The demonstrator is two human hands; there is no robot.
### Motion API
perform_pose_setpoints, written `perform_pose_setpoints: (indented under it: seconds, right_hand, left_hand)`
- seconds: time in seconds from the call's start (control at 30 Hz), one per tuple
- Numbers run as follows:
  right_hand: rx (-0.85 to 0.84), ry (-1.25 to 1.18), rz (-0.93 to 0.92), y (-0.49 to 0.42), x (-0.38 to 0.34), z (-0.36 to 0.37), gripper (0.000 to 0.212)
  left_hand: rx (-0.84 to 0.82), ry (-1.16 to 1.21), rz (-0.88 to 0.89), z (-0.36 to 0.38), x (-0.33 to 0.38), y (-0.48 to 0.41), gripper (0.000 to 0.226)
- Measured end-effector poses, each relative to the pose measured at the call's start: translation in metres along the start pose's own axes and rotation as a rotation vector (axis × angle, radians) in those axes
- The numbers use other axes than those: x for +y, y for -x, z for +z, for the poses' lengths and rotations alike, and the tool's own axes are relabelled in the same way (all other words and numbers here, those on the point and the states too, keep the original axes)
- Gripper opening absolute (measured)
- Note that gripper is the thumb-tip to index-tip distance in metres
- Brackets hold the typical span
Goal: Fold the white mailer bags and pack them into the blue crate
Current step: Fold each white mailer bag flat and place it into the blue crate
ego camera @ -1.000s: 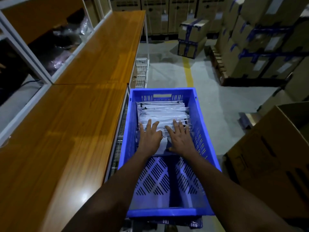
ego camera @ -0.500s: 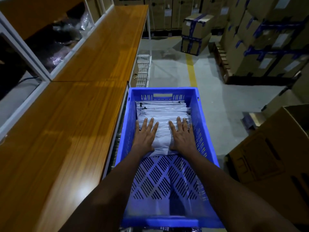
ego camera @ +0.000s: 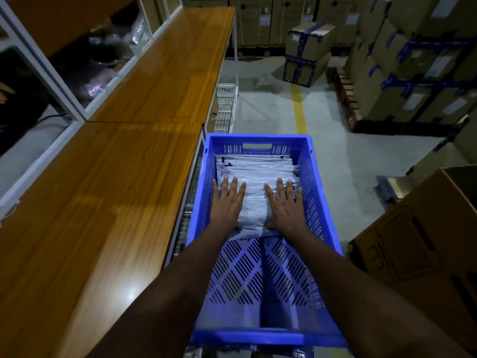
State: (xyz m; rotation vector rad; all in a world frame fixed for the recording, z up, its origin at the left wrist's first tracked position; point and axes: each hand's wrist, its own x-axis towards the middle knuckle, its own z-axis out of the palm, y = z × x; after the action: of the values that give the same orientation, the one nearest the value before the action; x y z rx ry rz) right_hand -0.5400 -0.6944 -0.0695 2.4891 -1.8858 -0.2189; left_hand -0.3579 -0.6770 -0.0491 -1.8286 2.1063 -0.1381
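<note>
- Packing is partly done: the white mailer bags (ego camera: 255,169) fill the far half of the blue crate (ego camera: 200,202), and they overlap one behind another.
- The near half of the crate shows only its perforated bottom.
- The left hand (ego camera: 225,206) lies palm down on the left part of the nearest bag (ego camera: 254,215); its fingers (ego camera: 234,187) are straight and slightly spread, and they hold nothing.
- The right hand (ego camera: 286,206) lies in the same way on the right part of this bag, with its fingers (ego camera: 280,189) also straight and spread.
- Both thumbs are at the near edge of the bag; I cannot tell if they go under it.
- The crate stands just beside a long wooden surface (ego camera: 103,202) at the left.
- A white wire basket (ego camera: 225,109) is beyond the crate, by the edge of the surface.
- Taped cardboard boxes (ego camera: 307,50) are stacked on the floor (ego camera: 271,109) far behind.
- A big open carton (ego camera: 413,241) is near at the right.
</note>
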Motion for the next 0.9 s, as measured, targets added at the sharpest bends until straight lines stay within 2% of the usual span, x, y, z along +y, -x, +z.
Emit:
perform_pose_setpoints:
  seconds: [0.13,0.27,0.5,0.57,0.67,0.77,0.9]
  right_hand:
    - [0.010,0.002,0.017,0.024,-0.004,-0.010,0.112]
    - [0.043,-0.066,0.046,0.051,-0.017,-0.031,0.094]
    - [0.400,-0.307,-0.062,0.098,-0.082,-0.078,0.054]
    - [0.488,-0.308,-0.115,0.113,-0.113,-0.088,0.053]
    - [0.535,-0.337,-0.229,0.139,-0.168,-0.095,0.055]
    - [0.541,-0.348,-0.362,0.167,-0.232,-0.094,0.050]
    - [0.373,-0.426,-0.510,0.210,-0.323,-0.085,0.054]
  left_hand:
    - [0.039,-0.074,-0.014,-0.022,0.003,0.022,0.121]
    - [0.121,-0.091,0.002,-0.045,-0.003,0.054,0.094]
    - [0.402,0.126,-0.006,-0.052,-0.054,0.143,0.063]
    - [0.510,0.155,-0.029,-0.041,-0.076,0.179,0.059]
    - [0.587,0.189,-0.171,-0.018,-0.111,0.241,0.057]
    - [0.527,0.217,-0.339,0.013,-0.144,0.307,0.050]
    - [0.429,0.210,-0.538,0.062,-0.180,0.392,0.044]
